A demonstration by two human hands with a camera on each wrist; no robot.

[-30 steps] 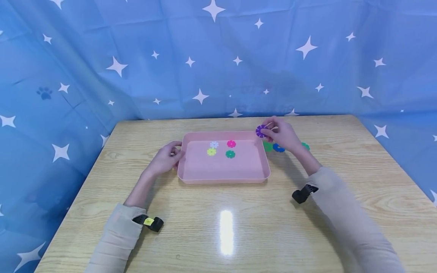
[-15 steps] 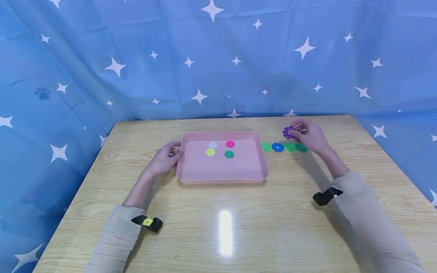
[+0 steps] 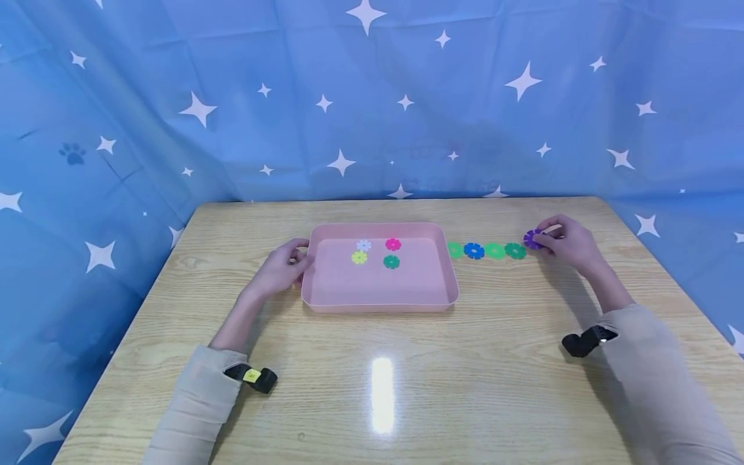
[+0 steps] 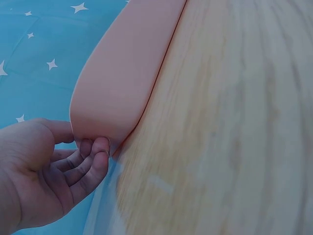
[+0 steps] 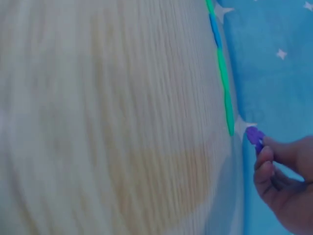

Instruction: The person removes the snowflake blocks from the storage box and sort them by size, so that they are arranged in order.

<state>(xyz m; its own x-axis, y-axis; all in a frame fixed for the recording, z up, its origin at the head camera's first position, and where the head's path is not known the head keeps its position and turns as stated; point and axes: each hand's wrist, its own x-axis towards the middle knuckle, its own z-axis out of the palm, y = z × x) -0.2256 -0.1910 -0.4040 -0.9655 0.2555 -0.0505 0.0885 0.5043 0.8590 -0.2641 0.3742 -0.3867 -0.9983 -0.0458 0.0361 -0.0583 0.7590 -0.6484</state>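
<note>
In the head view my right hand [image 3: 569, 244] pinches a purple notched plastic disc [image 3: 532, 239] by its edge, just right of a row of flat discs. The right wrist view has the purple disc [image 5: 254, 136] held a little above the table, apart from the green end of the row. My left hand [image 3: 280, 267] grips the left wall of a pink tray [image 3: 380, 309]. From the left wrist, its fingers are curled at the end of the tray wall [image 4: 117, 73]. Inside the tray lie a white disc [image 3: 363, 245], a pink disc [image 3: 392, 245], a yellow disc [image 3: 359, 258] and a green disc [image 3: 391, 262].
Beside the tray's right wall runs the row: a light green disc [image 3: 455, 250], a blue disc [image 3: 473, 251], another light green disc [image 3: 495, 250] and a dark green disc [image 3: 515, 251]. All lie on a wooden table [image 3: 465, 387]. A blue starred cloth [image 3: 372, 129] hangs behind it.
My right hand has carried the purple disc rightward from above the tray's right edge, past the row, and lower towards the table. My left hand and the tray have stayed in place.
</note>
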